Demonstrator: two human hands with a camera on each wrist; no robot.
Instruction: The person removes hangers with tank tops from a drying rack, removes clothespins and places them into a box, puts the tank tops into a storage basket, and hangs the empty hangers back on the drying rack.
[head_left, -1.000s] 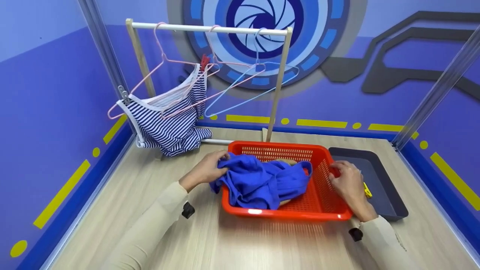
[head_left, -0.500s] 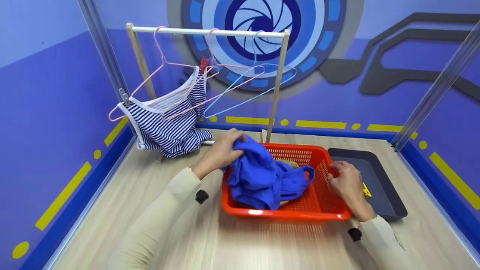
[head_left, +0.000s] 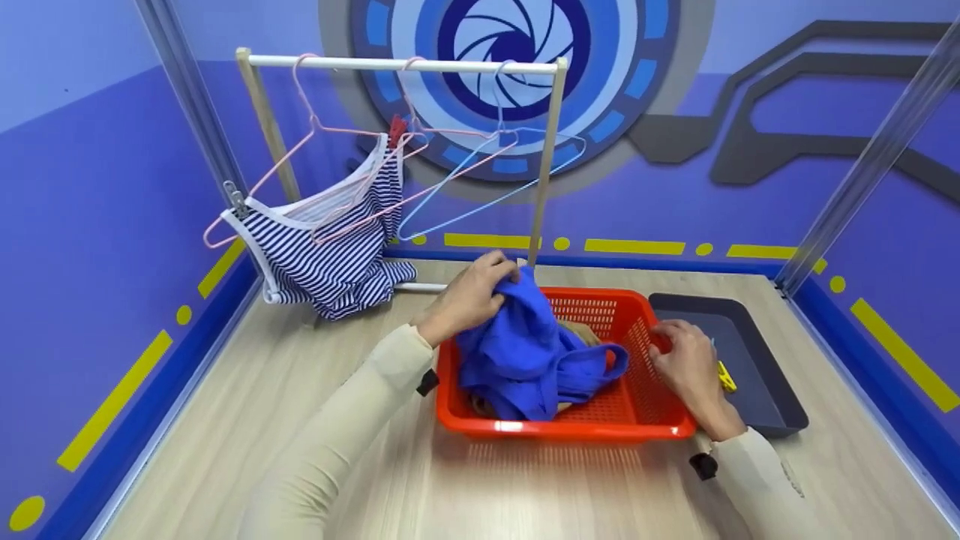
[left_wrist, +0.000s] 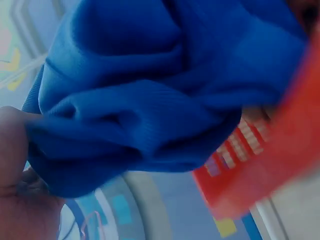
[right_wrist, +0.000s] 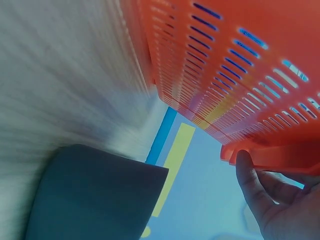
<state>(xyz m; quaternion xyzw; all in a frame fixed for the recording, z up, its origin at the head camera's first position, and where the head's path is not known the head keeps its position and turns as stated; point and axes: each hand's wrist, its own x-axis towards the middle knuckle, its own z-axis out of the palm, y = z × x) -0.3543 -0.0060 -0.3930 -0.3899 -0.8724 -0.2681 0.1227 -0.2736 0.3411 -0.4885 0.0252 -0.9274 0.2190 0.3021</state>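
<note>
Blue fabric, a crumpled garment with a looped strap (head_left: pixel 517 364), loses its full shape in its folds and covers most of a tan cloth (head_left: pixel 579 332) beneath it. In the left wrist view it fills much of the frame, and the left hand (head_left: pixel 469 296) is cut off at the edge. Something small and light blue shows beside the right hand (head_left: pixel 690 367), too little to identify.

Pale wood-grain tabletop (head_left: pixel 495 495) spreads between purple-blue printed walls (head_left: pixel 750 217). A wooden rack with a white rod (head_left: pixel 345 63) stands at the back, bearing two pink hangers (head_left: pixel 352 129) and one light-blue hanger (head_left: pixel 487 202). A navy-and-white striped garment (head_left: pixel 322 259) hangs there with a red clip (head_left: pixel 397 132) and a grey clip (head_left: pixel 235 199).

The red perforated plastic basket (head_left: pixel 574 430) contains both cloths; the left hand pinches the blue one's upper end, above the rim. The right hand grips the basket's right rim. Beside it, a shallow dark-grey tray (head_left: pixel 761 360) contains a yellow clothespin (head_left: pixel 726 377).
</note>
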